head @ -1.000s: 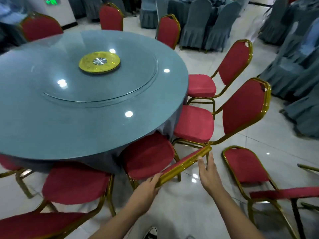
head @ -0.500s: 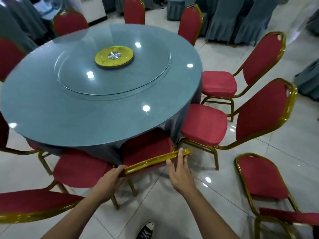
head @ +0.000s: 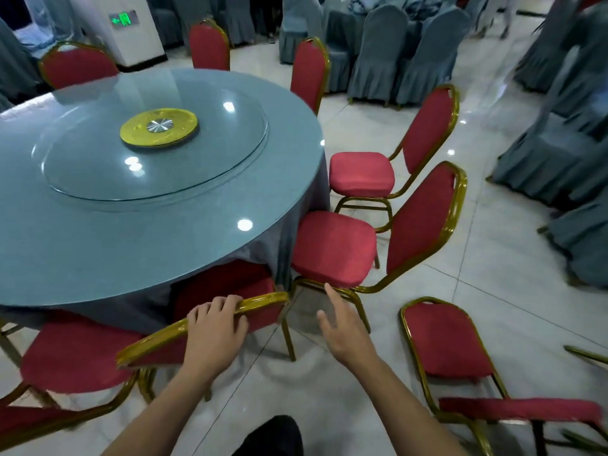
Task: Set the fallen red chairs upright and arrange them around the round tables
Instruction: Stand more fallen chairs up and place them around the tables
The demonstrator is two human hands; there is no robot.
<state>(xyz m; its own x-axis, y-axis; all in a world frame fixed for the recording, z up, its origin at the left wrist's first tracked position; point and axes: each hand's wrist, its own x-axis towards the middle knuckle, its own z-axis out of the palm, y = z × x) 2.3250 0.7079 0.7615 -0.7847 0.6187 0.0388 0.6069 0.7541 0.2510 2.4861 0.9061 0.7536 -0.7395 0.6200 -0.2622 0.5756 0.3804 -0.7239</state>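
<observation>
Red chair (head: 230, 287) with a gold frame stands upright at the near edge of the round desk (head: 98, 245), seat tucked under the grey-blue cloth. Left hand (head: 214, 330) grasps the top rail of its backrest, fingers curled over the gold bar. Right hand (head: 345, 330) is released: fingers spread and relaxed, hovering just right of that chair, over the tiled floor (head: 493, 258), touching nothing.

Second chair (head: 378, 238) upright just to the right, seat at the desk's near-right edge. Third chair (head: 394, 159) upright behind it at the right edge. More red chairs (head: 210, 44) at the far edge, and one (head: 75, 353) at the near-left edge beside the held chair.

Fallen chair (head: 454, 347) lies on the floor to the right, backrest flat on the tiles, seat edge up, well apart from the desk.

Desk carries a glass turntable (head: 154, 143) with a gold disc (head: 159, 126) at its centre. Grey-covered chairs (head: 378, 57) stand in the background, far side and right.
</observation>
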